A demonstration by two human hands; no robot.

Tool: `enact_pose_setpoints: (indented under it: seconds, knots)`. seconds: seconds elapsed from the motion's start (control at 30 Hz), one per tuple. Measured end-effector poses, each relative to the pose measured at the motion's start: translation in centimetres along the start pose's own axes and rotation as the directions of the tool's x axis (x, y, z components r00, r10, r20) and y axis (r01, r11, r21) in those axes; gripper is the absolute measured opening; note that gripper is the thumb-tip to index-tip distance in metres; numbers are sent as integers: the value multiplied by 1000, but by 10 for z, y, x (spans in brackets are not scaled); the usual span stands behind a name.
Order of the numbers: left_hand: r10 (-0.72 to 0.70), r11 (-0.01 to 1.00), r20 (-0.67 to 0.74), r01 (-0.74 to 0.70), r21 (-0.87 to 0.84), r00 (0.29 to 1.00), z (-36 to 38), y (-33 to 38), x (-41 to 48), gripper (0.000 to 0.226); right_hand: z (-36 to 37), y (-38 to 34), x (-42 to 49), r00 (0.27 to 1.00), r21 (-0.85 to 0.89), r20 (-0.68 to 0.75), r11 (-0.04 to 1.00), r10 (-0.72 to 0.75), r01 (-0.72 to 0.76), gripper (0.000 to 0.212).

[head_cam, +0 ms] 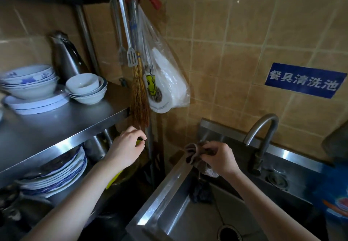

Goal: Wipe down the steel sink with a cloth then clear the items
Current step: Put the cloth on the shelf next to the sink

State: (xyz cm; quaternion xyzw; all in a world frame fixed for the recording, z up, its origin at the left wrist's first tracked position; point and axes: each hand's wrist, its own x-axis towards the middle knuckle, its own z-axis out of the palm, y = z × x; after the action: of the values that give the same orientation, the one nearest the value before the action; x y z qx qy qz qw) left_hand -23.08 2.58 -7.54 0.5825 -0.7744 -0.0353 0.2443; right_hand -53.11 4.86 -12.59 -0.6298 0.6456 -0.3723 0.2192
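The steel sink (162, 201) fills the lower right, its drain (228, 234) at the bottom edge and a curved faucet (260, 139) behind it. My right hand (216, 158) is closed on a bunched brown cloth (194, 153) above the sink's back left corner. A dark rag (200, 191) lies inside the basin below that hand. My left hand (127, 146) is beside the steel shelf, fingers pinched on a yellow-green item (113, 180) that my wrist mostly hides.
A steel shelf (62, 126) at left carries stacked bowls (30, 81), plates and a steel thermos (66, 56); more plates (56, 173) sit below. A small broom (139, 94), spatulas and a plastic bag (167, 82) hang between shelf and sink. A blue packet (331, 195) stands at right.
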Motion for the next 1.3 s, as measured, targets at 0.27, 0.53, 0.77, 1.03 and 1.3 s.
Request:
enact_pose_setpoints:
  seconds: [0.27,0.53,0.77,1.03,1.3]
  knots:
    - [-188,977,-110,197,84,976,-63,-61,-40,9,50,-61,26,981,66,116,987,-156,149,25]
    - [-400,897,-187,425,124,897,-111,-115,-89,11,108,-140,48,926,120,213,949,-311,291,20]
    - [-492,834,-184,521,180,851,-136,-149,-111,13,148,-207,84,879,129,251,914,-406,385,18]
    - [-483,833,-215,521,188,849,-153,-190,-96,14,187,-275,141,856,77,230,886,-462,458,21]
    - [-499,835,-164,523,170,851,-156,-227,-66,16,241,-310,188,821,-142,351,841,-450,521,13]
